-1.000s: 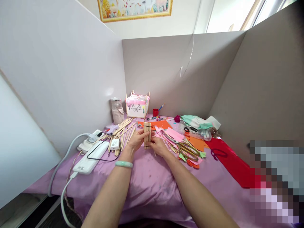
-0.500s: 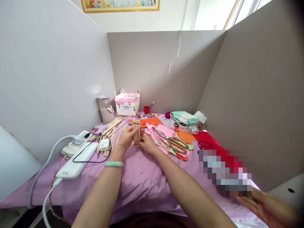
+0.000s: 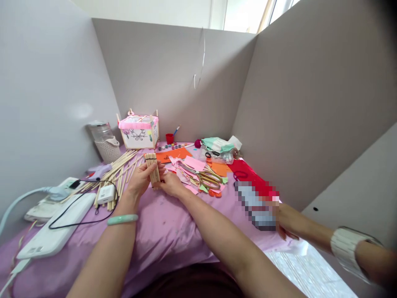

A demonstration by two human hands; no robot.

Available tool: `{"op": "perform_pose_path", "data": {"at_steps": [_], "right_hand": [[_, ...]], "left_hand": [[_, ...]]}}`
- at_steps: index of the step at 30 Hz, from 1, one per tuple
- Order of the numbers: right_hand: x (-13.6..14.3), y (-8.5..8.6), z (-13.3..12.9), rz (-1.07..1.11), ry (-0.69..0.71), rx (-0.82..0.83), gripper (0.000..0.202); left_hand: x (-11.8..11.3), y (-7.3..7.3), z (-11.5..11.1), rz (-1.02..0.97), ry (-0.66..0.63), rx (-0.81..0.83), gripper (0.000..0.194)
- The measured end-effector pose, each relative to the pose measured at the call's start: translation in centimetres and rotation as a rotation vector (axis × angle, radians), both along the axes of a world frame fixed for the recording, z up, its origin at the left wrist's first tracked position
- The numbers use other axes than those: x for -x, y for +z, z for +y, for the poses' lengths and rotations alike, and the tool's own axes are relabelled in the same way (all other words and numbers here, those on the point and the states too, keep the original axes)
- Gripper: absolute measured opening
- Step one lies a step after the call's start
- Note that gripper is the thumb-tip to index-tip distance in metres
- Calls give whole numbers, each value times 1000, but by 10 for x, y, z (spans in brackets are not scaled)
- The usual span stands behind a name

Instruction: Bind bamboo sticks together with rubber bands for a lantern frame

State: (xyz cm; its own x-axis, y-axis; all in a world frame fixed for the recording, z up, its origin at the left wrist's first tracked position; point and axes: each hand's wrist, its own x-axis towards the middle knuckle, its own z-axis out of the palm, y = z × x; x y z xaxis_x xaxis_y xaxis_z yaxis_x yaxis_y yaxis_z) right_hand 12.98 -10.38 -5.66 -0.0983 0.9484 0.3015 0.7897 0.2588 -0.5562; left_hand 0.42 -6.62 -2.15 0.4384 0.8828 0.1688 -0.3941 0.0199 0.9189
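Note:
Upright above the cloth stands a small flat bundle of wooden sticks, laid side by side with dark bands near the top. My left hand is closed around its left side, thumb across the front. Lower down, my right hand pinches the bundle's bottom end; some of its fingertips are hidden. Loose wooden sticks lie to the left of my hands. Pink paper scraps and gold-handled scissors lie to the right.
A white power strip with cords lies at the left. Behind stand a lidded jar, a paper-sided stick box and a red cup. Another person's hand reaches in from the right by a blurred-out object.
The view has swung to the right, so the table things appear farther left. The other person's hand has moved farther in over the table. My hands keep their grip on the stick bundle.

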Motion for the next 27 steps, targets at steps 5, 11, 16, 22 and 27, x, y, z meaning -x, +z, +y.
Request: {"op": "perform_pose_path", "data": {"at_steps": [5,11,16,22,27], "right_hand": [[3,-1,2,16,-21,-49,23],[5,0,4,51,-20,-9,23],[5,2,1,52,-19,-83,25],[7,4,-2,42,-42,27,22],[7,4,-2,-11,-62,-26,26]], "left_hand": [[1,0,1,-14,13,-20,37],[1,2,-2,8,18,-37,41],[2,2,-2,-46,23,-55,38],[1,0,1,13,-13,-7,39],[0,-1,1,22,18,-15,38]]}}
